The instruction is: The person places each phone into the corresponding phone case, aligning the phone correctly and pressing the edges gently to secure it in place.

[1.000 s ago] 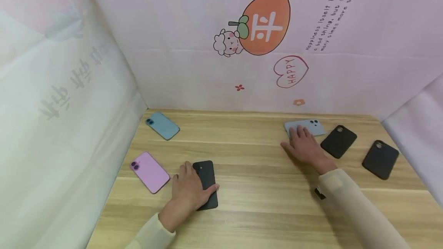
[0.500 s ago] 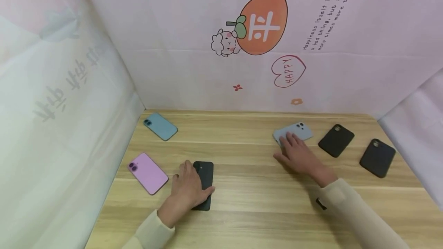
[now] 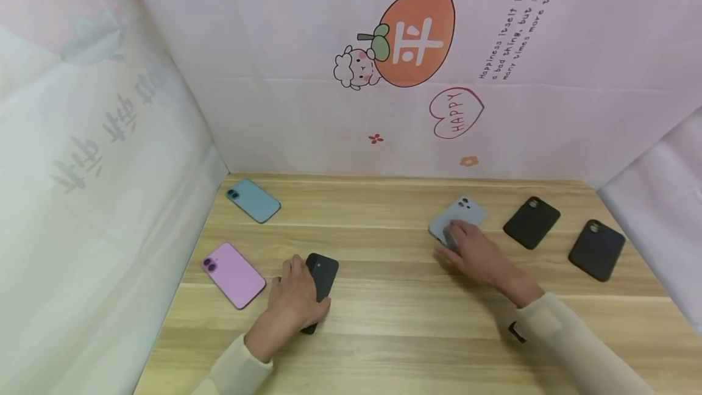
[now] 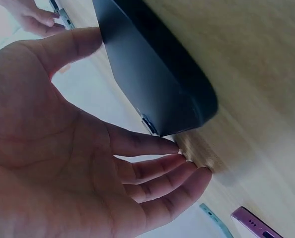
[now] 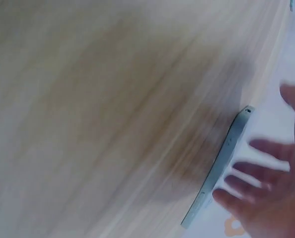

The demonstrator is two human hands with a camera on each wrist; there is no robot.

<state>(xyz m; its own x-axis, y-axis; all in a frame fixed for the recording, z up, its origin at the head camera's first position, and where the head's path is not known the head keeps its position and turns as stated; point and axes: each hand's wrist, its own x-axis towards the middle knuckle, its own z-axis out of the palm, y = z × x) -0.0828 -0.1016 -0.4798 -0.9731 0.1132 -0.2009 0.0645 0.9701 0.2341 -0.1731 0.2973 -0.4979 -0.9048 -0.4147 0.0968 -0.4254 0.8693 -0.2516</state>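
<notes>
A dark phone lies camera end away from me, slightly slanted. My left hand lies over its left side; in the left wrist view, the thumb touches the phone's edge and the index fingertip is close beside its camera end. Those fingers are mostly straight and loosely bent. At the back right, my right hand rests its fingertips on the lower part of a pale blue phone, which lies diagonally with cameras up. The right thumb is stretched out apart from it. The right wrist view shows the right fingers loosely spread beside the phone's edge.
A pink phone lies left of my left hand, and a blue phone at the back left corner. Two black phones lie at the right. Fabric walls stand behind and beside the wooden table.
The pale blue phone has turned from nearly level to diagonal and slid left and nearer under my right hand. The dark phone has turned slightly, its lower end swinging left with my left hand.
</notes>
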